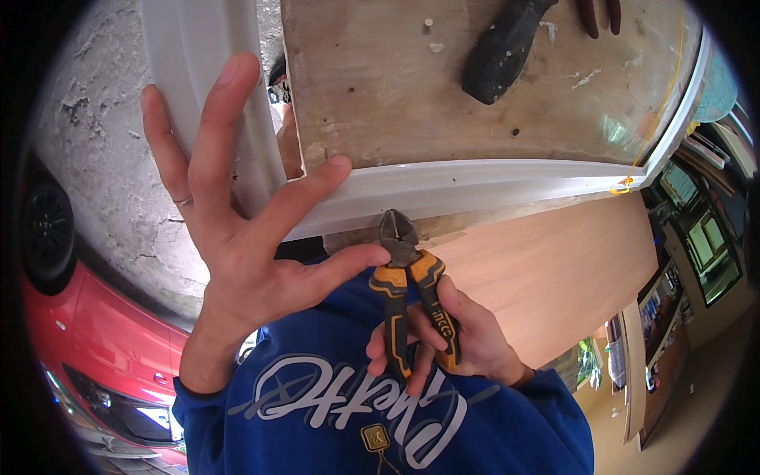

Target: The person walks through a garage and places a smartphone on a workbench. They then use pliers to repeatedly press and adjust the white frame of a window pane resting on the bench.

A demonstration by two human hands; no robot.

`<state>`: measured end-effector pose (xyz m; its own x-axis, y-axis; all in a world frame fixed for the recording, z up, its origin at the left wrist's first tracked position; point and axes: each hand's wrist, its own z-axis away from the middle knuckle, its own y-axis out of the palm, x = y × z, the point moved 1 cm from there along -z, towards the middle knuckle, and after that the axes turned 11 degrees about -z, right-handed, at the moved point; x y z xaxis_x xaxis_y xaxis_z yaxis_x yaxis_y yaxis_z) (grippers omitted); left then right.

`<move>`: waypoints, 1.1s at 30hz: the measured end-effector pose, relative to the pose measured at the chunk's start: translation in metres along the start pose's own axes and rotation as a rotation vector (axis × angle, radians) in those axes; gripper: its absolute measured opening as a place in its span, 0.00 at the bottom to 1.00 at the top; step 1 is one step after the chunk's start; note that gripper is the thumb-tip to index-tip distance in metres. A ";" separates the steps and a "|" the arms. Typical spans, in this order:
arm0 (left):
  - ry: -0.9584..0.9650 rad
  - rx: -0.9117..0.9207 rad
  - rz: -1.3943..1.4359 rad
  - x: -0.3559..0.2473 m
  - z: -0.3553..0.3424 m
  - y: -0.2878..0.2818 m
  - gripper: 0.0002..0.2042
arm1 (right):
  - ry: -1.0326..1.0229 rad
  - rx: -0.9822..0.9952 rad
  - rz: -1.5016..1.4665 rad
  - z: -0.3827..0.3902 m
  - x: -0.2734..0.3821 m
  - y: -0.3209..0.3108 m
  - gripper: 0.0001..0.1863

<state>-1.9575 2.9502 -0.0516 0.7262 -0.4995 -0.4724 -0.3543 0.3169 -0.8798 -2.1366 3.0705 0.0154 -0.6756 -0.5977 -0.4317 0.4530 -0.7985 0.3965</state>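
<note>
My right hand [467, 332] is wrapped round the orange and black handles of a pair of diagonal cutting pliers [405, 277]. The jaws point away from me, slightly parted, just below a white plastic strip [475, 184] along the board's near edge. My left hand [253, 245] is spread, its thumb tip touching or right beside the pliers' head. The left index fingertip lies over the corner where the strip meets a wider white profile [190, 47]; the other fingers stretch across that profile. I see nothing held in the left hand.
A worn wooden board [396, 87] bears a black-handled tool [507, 55] and dark red handles [599, 16]. Yellow string [624, 185] is tied near the strip's right end. A plywood panel [546, 277] stands at the right, shelves [673, 324] beyond it. A red car [111, 324] is at the left.
</note>
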 end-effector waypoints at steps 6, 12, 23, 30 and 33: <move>-0.015 0.014 -0.004 0.001 0.001 -0.001 0.30 | 0.017 0.001 -0.041 0.002 -0.004 0.000 0.37; -0.013 -0.002 0.011 0.002 0.000 0.000 0.29 | 0.021 0.095 -0.207 0.004 -0.007 -0.004 0.37; -0.008 0.026 0.023 0.005 -0.002 0.000 0.27 | 0.100 -0.116 -0.155 0.011 0.007 0.006 0.38; -0.028 0.013 0.080 0.005 0.000 0.005 0.26 | 0.133 -0.321 0.008 0.015 0.018 0.025 0.38; -0.030 0.029 0.106 0.006 0.000 0.006 0.25 | 0.116 -0.308 -0.013 0.016 0.017 0.027 0.38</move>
<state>-1.9554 2.9487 -0.0594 0.7028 -0.4381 -0.5605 -0.4131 0.3902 -0.8229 -2.1450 3.0402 0.0321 -0.6198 -0.5775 -0.5313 0.6116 -0.7798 0.1341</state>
